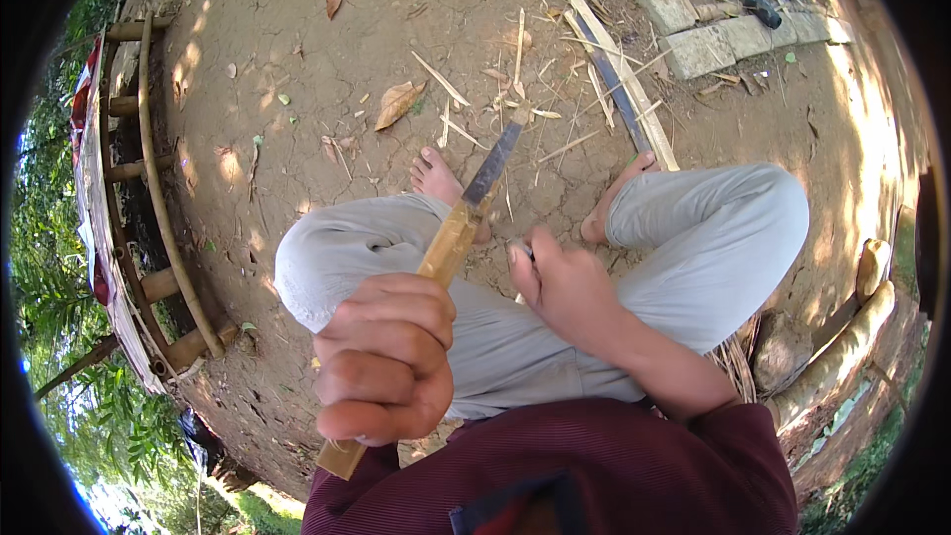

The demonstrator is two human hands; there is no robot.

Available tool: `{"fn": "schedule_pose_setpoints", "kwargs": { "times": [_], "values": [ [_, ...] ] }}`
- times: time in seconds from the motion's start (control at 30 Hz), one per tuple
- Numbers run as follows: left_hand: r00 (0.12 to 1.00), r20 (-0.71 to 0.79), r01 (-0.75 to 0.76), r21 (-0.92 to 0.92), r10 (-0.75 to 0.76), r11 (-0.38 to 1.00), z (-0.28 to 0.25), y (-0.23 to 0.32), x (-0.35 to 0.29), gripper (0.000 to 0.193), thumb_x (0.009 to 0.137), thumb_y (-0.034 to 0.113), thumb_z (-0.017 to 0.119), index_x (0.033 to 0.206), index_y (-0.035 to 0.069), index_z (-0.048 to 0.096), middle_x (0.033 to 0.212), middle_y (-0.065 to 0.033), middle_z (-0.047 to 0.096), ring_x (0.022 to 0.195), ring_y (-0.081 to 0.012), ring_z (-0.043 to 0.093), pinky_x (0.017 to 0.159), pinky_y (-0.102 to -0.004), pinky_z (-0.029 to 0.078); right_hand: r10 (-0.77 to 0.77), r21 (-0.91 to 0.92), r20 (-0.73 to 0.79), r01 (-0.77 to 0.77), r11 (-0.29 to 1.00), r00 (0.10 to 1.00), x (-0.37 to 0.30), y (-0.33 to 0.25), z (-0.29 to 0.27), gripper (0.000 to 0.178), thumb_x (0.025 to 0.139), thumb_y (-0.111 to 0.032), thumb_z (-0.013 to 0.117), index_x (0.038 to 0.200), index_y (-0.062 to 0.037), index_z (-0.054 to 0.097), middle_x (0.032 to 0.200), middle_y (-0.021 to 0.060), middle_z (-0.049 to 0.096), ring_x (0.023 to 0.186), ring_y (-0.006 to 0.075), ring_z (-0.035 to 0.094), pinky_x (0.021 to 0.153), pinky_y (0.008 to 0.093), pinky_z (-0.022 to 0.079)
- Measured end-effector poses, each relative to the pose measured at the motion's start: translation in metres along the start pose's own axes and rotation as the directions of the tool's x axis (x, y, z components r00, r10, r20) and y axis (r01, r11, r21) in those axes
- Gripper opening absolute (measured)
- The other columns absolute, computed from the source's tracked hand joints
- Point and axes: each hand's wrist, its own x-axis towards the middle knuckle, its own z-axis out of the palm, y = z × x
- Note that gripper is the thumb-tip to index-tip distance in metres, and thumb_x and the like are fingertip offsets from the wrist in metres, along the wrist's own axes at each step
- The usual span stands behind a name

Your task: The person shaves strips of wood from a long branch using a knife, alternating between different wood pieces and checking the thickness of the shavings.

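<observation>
My left hand [388, 362] is wrapped in a fist around a flat strip of pale wood [449, 243], held slanting up and away over my legs. Its far part has a dark, smooth face, with a short pale tip. The near end sticks out below the fist. To its right, my right hand [570, 287] is closed, thumb against the fingers, apart from the strip. A small dark bit shows at its fingertips, but I cannot make out what it is.
Pale wood shavings [441, 77] and dry leaves [399, 104] litter the cracked earth ahead. Long split wood pieces [619, 69], one dark-faced, lie beyond my right foot, near brick edging [698, 53]. A pole structure [158, 168] stands left; a stone [782, 352] and logs [842, 357] lie right.
</observation>
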Motion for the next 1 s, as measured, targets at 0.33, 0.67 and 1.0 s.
{"fn": "schedule_pose_setpoints", "kwargs": {
  "times": [0.33,0.67,1.0],
  "values": [
    [0.992,-0.104,0.073,0.057,-0.067,0.996,0.0,0.007,-0.006,0.054,0.106,0.047,0.018,0.073,0.01,0.038,0.043,-0.0009,0.037,0.032,-0.013,0.034,0.032,-0.0299,0.033,0.028,-0.035,-0.064,-0.031,0.999,0.998,0.013,0.032,0.025,0.02,0.096,-0.022,0.058,0.091,-0.0033,0.051,0.055,0.0172,0.056,0.051,0.0375,0.06,0.047,0.0469,0.046],
    [0.977,-0.192,0.116,0.091,-0.097,0.989,0.006,0.01,-0.006,0.053,0.106,0.048,0.014,0.072,0.014,0.035,0.044,0.0,0.032,0.033,-0.0125,0.027,0.035,-0.0294,0.03,-0.147,-0.036,-0.128,0.144,0.989,0.981,0.009,0.009,0.02,0.022,0.094,-0.025,0.061,0.089,-0.006,0.052,0.059,0.0131,0.059,0.05,0.0329,0.061,0.045,0.0436,0.047],
    [0.915,-0.31,0.311,0.135,-0.258,0.941,-0.01,0.016,0.002,0.051,0.105,0.053,0.012,0.073,0.017,0.029,0.046,0.0012,0.026,0.037,-0.0134,0.022,0.042,-0.0296,0.027,-0.077,-0.18,-0.048,0.067,0.981,0.996,0.004,-0.008,-0.003,0.024,0.094,-0.026,0.061,0.088,-0.0051,0.051,0.064,0.0131,0.062,0.048,0.0338,0.06,0.045,0.0448,0.047]
  ]
}}
